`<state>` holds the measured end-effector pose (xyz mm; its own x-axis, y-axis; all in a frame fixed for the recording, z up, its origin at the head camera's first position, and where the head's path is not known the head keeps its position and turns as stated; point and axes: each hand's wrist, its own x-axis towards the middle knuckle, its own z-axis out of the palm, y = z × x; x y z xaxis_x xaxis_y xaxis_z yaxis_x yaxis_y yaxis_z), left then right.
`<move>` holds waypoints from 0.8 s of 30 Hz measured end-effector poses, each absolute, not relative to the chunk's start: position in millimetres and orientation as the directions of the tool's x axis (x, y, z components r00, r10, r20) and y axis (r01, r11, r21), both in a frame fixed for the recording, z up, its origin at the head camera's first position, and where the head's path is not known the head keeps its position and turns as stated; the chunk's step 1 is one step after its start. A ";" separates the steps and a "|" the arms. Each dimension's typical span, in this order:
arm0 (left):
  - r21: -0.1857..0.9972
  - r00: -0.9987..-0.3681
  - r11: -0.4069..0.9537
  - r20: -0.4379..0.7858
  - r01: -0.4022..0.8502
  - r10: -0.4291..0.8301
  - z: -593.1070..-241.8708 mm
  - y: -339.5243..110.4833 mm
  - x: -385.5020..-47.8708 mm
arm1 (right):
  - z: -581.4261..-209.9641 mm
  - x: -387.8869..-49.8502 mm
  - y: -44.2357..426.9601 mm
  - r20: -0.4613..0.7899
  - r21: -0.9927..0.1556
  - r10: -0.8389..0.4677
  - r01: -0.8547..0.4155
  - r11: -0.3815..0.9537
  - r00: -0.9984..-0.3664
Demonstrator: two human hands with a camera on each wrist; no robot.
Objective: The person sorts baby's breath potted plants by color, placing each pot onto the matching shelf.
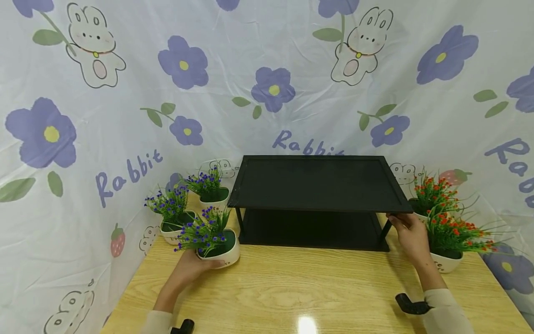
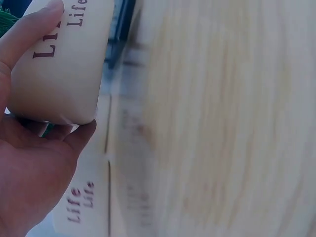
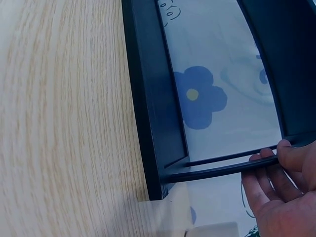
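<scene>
My left hand (image 1: 189, 269) (image 2: 34, 173) holds a white oval flowerpot (image 1: 229, 255) (image 2: 64, 79) with purple artificial flowers, thumb on its lettered side and fingers around its end. This pot appears lifted off the table, close to the left front of a black two-tier shelf (image 1: 313, 183) (image 3: 140, 98). At the shelf's right end, my right hand (image 1: 413, 236) (image 3: 284, 197) pinches a thin black post (image 3: 217, 172) just under the upper board. The shelf's lower board (image 1: 313, 229) rests on the table.
Two more pots of purple flowers (image 1: 171, 215) (image 1: 214, 206) stand left of the shelf. Two pots of red flowers (image 1: 446, 264) (image 1: 419, 208) stand at the right, beside my right hand. A printed white cloth (image 1: 233, 55) hangs behind the wooden table (image 1: 271, 292).
</scene>
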<state>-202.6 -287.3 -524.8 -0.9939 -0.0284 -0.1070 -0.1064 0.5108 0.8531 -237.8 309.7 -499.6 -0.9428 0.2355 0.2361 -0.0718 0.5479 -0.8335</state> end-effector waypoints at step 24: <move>0.907 -0.938 0.378 0.047 0.184 0.343 -514.5 -165.8 -205.4 | -499.1 -237.6 309.4 0.211 -0.846 0.232 -0.058 0.531 -0.950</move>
